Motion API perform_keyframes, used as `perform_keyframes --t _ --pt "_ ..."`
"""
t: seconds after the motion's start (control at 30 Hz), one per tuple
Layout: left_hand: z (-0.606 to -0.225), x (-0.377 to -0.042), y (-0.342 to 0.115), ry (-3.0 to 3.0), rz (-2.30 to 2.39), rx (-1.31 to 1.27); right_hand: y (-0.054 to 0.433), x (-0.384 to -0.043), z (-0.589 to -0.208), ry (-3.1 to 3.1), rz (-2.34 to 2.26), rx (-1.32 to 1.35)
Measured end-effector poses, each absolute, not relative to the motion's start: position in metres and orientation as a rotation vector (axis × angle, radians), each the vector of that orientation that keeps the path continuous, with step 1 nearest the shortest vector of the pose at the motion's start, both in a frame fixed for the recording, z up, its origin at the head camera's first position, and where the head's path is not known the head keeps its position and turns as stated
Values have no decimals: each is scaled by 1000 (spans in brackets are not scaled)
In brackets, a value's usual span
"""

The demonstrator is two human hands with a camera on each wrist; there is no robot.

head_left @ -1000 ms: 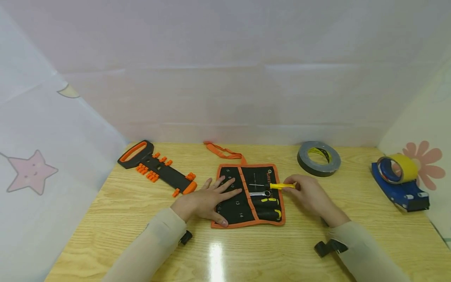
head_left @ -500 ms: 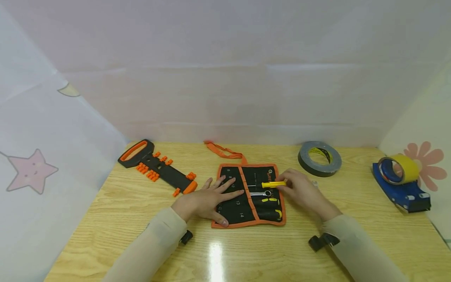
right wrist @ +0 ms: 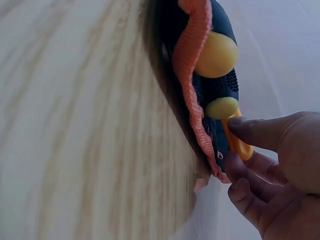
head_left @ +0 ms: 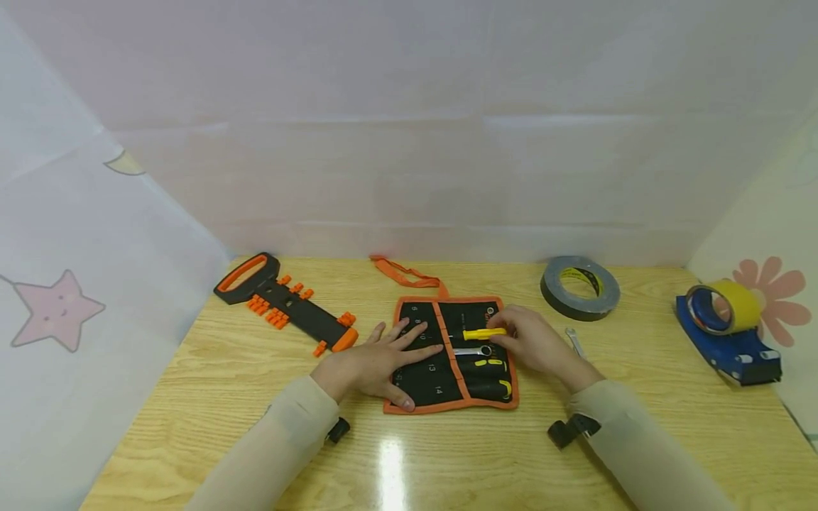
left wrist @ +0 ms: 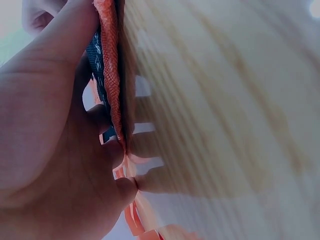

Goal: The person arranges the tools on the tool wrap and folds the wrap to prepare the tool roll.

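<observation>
A black tool pouch (head_left: pixel 447 407) with orange edging and printed sizes lies open on the table. My left hand (head_left: pixel 373 362) rests on its left half, fingers spread. In my right hand (head_left: pixel 537 341) a yellow-handled screwdriver (head_left: pixel 483 333) is pinched between thumb and fingers over the pouch's right half. Its thin shaft points left, mostly hidden past the orange seam. Just below sits a wrench (head_left: pixel 471 350) in a pocket. Two black-and-yellow handles (head_left: pixel 492 389) lie lower down; their rounded yellow ends (right wrist: pixel 217 56) show in the right wrist view.
Right of my right hand lies a small loose wrench (head_left: pixel 575 342), with a roll of grey tape (head_left: pixel 581 305) behind it. A blue tape dispenser (head_left: pixel 722 341) with yellow tape stands far right. Left is a black-and-orange handled holder (head_left: pixel 307 319). An orange strap (head_left: pixel 409 277) trails behind the pouch.
My right hand has moved left with the screwdriver, and its shaft has slid past the seam into the pouch. The loose wrench has come into view behind that hand. My left hand stays put.
</observation>
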State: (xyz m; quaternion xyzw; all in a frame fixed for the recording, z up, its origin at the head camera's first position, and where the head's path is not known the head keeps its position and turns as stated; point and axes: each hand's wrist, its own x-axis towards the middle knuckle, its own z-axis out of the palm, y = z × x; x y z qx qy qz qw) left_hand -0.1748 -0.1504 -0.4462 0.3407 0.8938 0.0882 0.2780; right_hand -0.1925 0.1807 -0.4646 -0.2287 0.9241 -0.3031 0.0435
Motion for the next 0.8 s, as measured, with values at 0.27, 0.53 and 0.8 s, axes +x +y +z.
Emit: perform_keyframes --t 0.27,0.53,0.8 --pt "-446 -175 -150 2394 231 918 177 -196 -464 2812 -909 -713" --pt "-447 -175 -150 2391 249 931 176 -200 -466 2772 -931 -730" --pt "-447 -176 -151 2388 255 937 175 -203 -467 2726 -940 -759"
